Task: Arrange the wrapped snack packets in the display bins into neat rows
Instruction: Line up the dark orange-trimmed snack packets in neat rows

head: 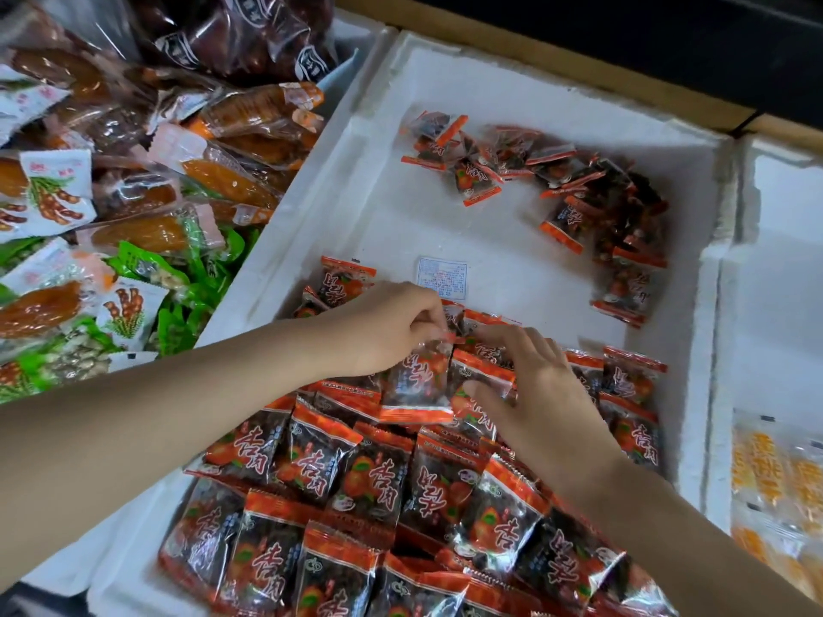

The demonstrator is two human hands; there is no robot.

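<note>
While left hand (392, 331) pinches a packet (414, 387), right hand (539, 394) rests spread, white foam bin (392, 207)

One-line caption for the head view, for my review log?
Left hand pinches a red-edged snack packet while the right hand rests on neighbouring packets in a white foam bin.

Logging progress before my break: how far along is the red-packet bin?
Done: the near rows lie lined up in the foam bin. In hand: the left hand pinches one packet while the right hand touches the neighbouring packet. Left: the loose heap at the far right.
</note>
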